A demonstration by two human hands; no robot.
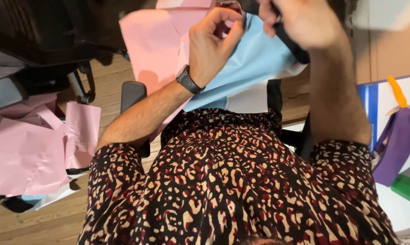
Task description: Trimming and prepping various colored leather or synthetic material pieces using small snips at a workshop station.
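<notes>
Hands: my left hand (212, 45), at 12 o'clock, pinches the light blue sheet (254, 63) between thumb and fingers; my right hand (304, 20), at 1 o'clock, closes on its top edge. Pink sheet (150, 45): behind, at 11 o'clock. Pink paper pile (28, 154): floor, 9 o'clock.

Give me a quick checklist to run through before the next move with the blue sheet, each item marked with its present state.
1. Left hand pinches the light blue sheet at its upper edge: ok.
2. Right hand has a firm hold: cannot tell, it is blurred and grips something dark.
3. Blue sheet lies apart from the pink sheet: not ok, they overlap near the left hand.
4. Blue sheet is free of tears: cannot tell, partly hidden by the hands.
5. Pile of pink sheets on the floor stays out of the hands' way: ok.
</notes>
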